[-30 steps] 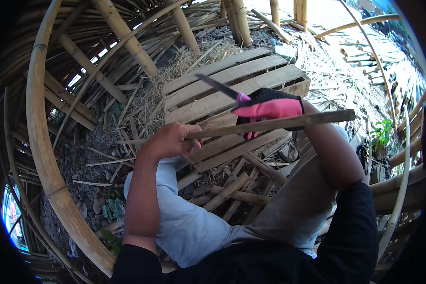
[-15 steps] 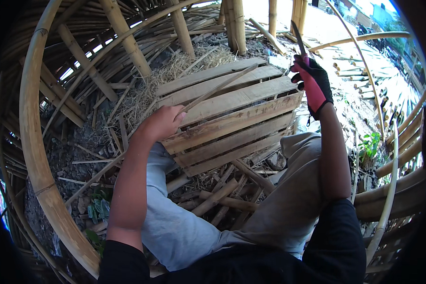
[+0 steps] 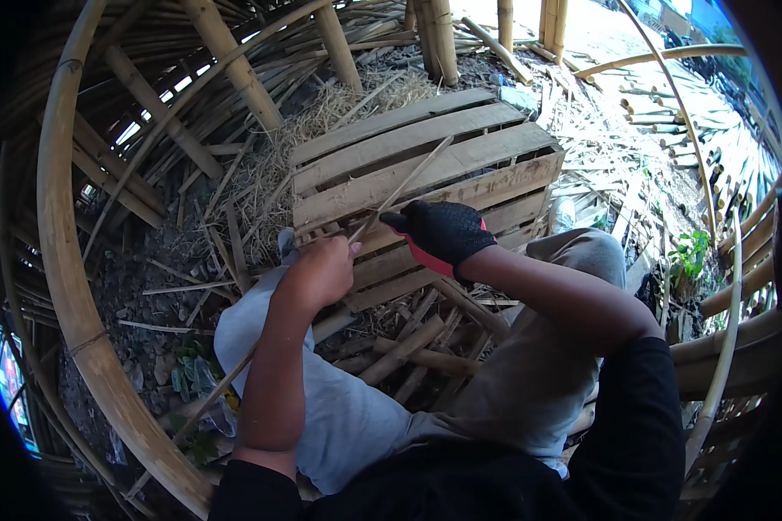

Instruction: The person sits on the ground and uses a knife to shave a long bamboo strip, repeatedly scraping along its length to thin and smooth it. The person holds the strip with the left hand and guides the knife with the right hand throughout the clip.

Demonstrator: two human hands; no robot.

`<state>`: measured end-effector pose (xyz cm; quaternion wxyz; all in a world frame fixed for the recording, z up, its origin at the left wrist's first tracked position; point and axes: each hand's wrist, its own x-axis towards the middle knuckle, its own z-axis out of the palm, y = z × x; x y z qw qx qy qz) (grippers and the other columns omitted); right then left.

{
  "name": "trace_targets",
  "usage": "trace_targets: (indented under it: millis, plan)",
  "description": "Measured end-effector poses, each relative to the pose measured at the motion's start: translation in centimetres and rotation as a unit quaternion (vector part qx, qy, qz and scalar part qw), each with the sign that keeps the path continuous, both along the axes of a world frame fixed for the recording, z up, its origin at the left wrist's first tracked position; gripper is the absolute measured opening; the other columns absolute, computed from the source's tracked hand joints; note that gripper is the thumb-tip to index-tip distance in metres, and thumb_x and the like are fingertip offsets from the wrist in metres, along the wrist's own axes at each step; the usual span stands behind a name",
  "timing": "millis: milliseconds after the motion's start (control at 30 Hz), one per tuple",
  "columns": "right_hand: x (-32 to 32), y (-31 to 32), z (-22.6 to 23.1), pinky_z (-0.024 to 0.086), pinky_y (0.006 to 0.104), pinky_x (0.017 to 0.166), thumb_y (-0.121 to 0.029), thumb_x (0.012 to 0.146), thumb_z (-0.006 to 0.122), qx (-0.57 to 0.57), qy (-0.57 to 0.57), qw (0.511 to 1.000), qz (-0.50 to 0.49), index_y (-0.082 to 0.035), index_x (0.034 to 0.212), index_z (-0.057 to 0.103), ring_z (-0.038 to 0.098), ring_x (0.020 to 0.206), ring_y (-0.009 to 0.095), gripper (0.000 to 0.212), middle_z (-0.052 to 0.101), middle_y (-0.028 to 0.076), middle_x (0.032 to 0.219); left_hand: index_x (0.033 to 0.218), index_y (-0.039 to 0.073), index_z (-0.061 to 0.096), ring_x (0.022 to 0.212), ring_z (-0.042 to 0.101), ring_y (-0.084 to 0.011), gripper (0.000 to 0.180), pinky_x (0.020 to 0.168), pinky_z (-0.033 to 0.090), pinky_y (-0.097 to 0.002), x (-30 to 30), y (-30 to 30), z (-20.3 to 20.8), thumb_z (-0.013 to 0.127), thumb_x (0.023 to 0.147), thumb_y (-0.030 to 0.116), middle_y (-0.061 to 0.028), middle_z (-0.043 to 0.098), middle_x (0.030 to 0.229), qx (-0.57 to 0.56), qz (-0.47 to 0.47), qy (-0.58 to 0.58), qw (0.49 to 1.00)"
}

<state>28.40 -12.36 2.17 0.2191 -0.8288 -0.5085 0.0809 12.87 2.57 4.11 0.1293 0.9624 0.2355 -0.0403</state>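
At the lower edge: black sleeves (image 3: 630,417) and grey trousers (image 3: 347,399), knees spread wide apart.
Left hand (image 3: 320,276): bare, closed round the strip (image 3: 417,174), above the left thigh and just short of the crate (image 3: 495,146).
Right hand (image 3: 439,236): in a black and pink glove, turned inward, fingers curled beside the strip, just ahead of the left hand; cannot tell what lies inside the grip.
Strip: thin, pale, held over the crate, pointing away and to the right from the left hand, far end free above the slats.
Left forearm: a slender length (image 3: 222,386) slanting out from beneath, down and left toward a curved pole (image 3: 69,260); cannot tell whether part of the same strip.
Between the knees: cut poles (image 3: 417,343) lying crossed on the ground.
Crate: wooden, slatted, with gaps between boards, on the ground beyond the knees, partly covered by both hands.
Left of the crate: dry straw (image 3: 274,182), spread over dark soil.
Right side: a small green plant (image 3: 688,260), near the railing.
Behind the straw: thick bamboo posts (image 3: 235,65), leaning, with stacked canes beyond.
Far right: short cut bamboo (image 3: 660,108), scattered on brightly sunlit ground.
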Motion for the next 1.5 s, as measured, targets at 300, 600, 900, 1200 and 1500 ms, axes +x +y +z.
trace_targets:
  millis: [300, 600, 900, 1200, 1500]
  plan:
    - [1.3, 1.3, -3.1, 0.056, 0.0465, 0.071, -0.047, 0.1, 0.056, 0.021, -0.091, 0.994, 0.048, -0.016, 0.102, 0.074, 0.072, 0.081, 0.036, 0.036, 0.074, 0.013, 0.092, 0.097, -0.007, 0.06, 0.092, 0.067, -0.0484, 0.035, 0.081, 0.052, -0.0547, -2.0, -0.2, -2.5, 0.047, 0.108, 0.023, -0.0321, 0.068, 0.091, -0.026, -0.019, -0.054, 0.998]
    - [5.1, 2.0, -3.0, 0.056, 0.0472, 0.065, -0.033, 0.101, 0.053, 0.021, -0.228, 0.973, 0.023, -0.022, 0.108, 0.076, 0.073, 0.074, 0.032, 0.026, 0.074, 0.011, 0.082, 0.094, -0.003, 0.06, 0.088, 0.069, -0.0462, 0.034, 0.077, 0.053, -0.0549, -3.6, -0.8, -1.8, 0.046, 0.108, 0.024, -0.0283, 0.069, 0.086, 0.003, -0.022, -0.075, 0.997]
    - [9.1, 1.5, -2.9, 0.057, 0.0463, 0.069, -0.032, 0.103, 0.046, -0.032, -0.262, 0.964, -0.03, -0.024, 0.122, 0.07, 0.073, 0.083, 0.034, 0.031, 0.075, 0.013, 0.099, 0.092, -0.001, 0.061, 0.086, 0.069, -0.0431, 0.034, 0.075, 0.053, -0.0537, -4.3, -0.5, -0.4, 0.048, 0.108, 0.027, -0.0256, 0.069, 0.086, 0.024, -0.025, -0.063, 0.997]
    - [10.4, 1.3, -1.3, 0.059, 0.0458, 0.07, -0.028, 0.103, 0.041, -0.061, -0.316, 0.946, 0.046, -0.031, 0.138, 0.062, 0.074, 0.083, 0.031, 0.041, 0.075, 0.01, 0.103, 0.092, 0.0, 0.059, 0.082, 0.068, -0.0425, 0.031, 0.071, 0.053, -0.0517, -4.9, -0.2, -0.3, 0.051, 0.106, 0.027, -0.0242, 0.067, 0.082, 0.06, -0.035, -0.095, 0.993]
    - [9.2, 1.7, -2.2, 0.059, 0.043, 0.069, -0.032, 0.104, 0.046, -0.066, -0.328, 0.942, 0.029, -0.033, 0.128, 0.07, 0.074, 0.083, 0.029, 0.034, 0.075, 0.007, 0.102, 0.091, 0.001, 0.058, 0.077, 0.066, -0.0435, 0.03, 0.069, 0.051, -0.0519, -5.7, 0.3, -0.4, 0.052, 0.106, 0.026, -0.0233, 0.065, 0.077, 0.053, -0.03, -0.104, 0.993]
